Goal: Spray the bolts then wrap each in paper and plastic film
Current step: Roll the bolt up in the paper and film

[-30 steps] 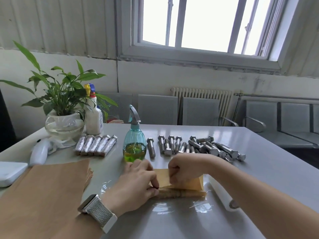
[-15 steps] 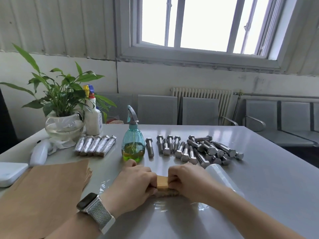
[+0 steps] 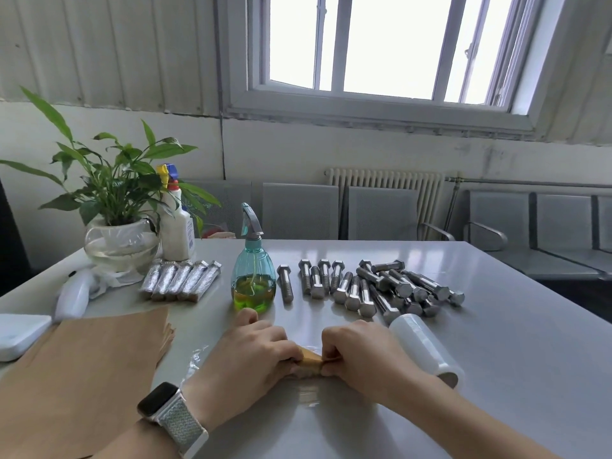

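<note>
1. The left hand (image 3: 255,352) lies knuckles up on the bench (image 3: 496,326), fingers curled round the left end of the paper-wrapped bolt (image 3: 309,359).
2. The right hand (image 3: 359,352) mirrors it, fingers curled, pinching the right end.
3. The bundle lies on plastic film (image 3: 306,390), near the bench's front, between both hands.
4. The film roll (image 3: 425,349) lies just beside the right wrist.

Grey glossy table (image 3: 496,309) in front. Behind it a row of grey metal waiting chairs (image 3: 381,213) against a white wall (image 3: 298,154), white ribbed radiator (image 3: 384,183) behind them. Corrugated grey panelling (image 3: 109,51) upper left. Large white-framed window (image 3: 381,48) above, bright daylight, overexposed. Floor not visible.
</note>
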